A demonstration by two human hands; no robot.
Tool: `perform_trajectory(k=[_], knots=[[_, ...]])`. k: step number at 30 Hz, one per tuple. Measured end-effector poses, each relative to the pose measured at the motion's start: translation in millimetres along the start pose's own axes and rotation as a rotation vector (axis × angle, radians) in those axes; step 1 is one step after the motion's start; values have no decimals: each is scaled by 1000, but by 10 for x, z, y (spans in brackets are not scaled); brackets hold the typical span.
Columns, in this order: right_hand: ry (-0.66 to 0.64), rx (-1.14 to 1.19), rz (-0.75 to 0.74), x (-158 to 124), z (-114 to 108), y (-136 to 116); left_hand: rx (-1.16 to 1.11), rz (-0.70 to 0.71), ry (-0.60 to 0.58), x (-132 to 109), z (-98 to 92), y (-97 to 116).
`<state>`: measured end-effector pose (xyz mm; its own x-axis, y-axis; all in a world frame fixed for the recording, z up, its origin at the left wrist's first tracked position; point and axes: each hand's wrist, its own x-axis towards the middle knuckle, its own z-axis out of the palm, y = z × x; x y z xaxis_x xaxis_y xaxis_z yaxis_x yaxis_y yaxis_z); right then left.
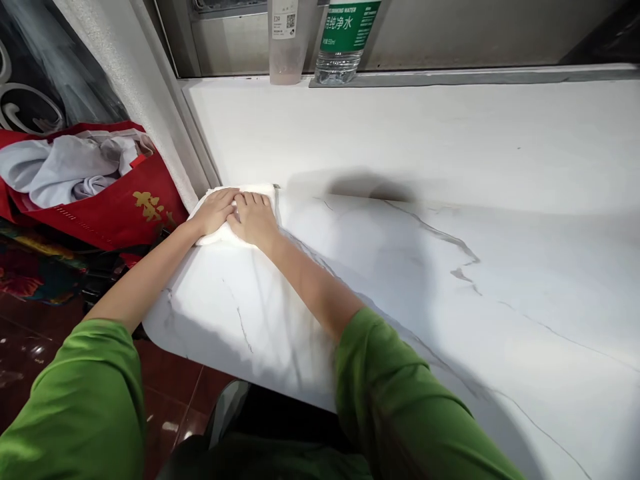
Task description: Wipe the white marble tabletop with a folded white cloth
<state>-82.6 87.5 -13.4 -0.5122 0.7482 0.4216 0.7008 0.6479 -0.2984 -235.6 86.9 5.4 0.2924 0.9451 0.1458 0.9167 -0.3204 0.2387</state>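
A folded white cloth (226,236) lies on the white marble-patterned table (320,267) at its far left corner, against the low white back panel. My left hand (216,210) rests flat on the left part of the cloth, fingers stretched toward the right. Beside it, my right hand (255,219) presses on the cloth's right part with its fingers extended forward. The two hands touch near the fingertips and cover much of the cloth. Both are open, palms down.
On the ledge behind the panel stand a water bottle with a green label (345,40) and a translucent cup (286,47). Left of the table is a red bag (125,213) holding light-coloured cloth (75,167), beside a pale curtain (130,73). Reddish tiles (173,380) cover the floor.
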Motion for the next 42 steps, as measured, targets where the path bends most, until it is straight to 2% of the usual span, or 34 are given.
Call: perform_trajectory(k=[4, 11, 14, 16, 18, 20, 23, 27, 30, 32, 36, 39, 42], knots=[[-27, 30, -73, -437, -196, -126, 44, -52, 24, -467, 22, 367], [-42, 81, -241, -1585, -684, -416, 68, -73, 62, -1572, 65, 1317], [-52, 82, -250, -1973, -834, -473, 68, -30, 60, -1832, 104, 1599], [-59, 89, -238, -2077, -877, -446, 68, -11, 54, -1861, 133, 1689], [-68, 100, -232, -2031, -878, -357, 68, -17, 53, -1765, 165, 1696], [-78, 107, -233, -1854, -846, -207, 66, -37, 61, -1550, 203, 1628], [-87, 100, -216, -1441, -763, 99, 56, -48, 72, -1036, 262, 1437], [-78, 34, -102, -888, -650, 558, 53, -13, 60, -202, 319, 1208], [-70, -13, -35, -623, -621, 869, 43, 16, 56, 295, 353, 1177], [-67, -28, -23, -540, -633, 1029, 30, 10, 59, 491, 381, 1216], [-71, -29, -22, -567, -686, 1162, 21, -10, 74, 574, 444, 1329], [-53, -44, 5, -729, -743, 1126, 4, 35, 81, 465, 483, 1421], [-25, -51, -5, -1010, -841, 1051, -7, 67, 83, 254, 520, 1589]])
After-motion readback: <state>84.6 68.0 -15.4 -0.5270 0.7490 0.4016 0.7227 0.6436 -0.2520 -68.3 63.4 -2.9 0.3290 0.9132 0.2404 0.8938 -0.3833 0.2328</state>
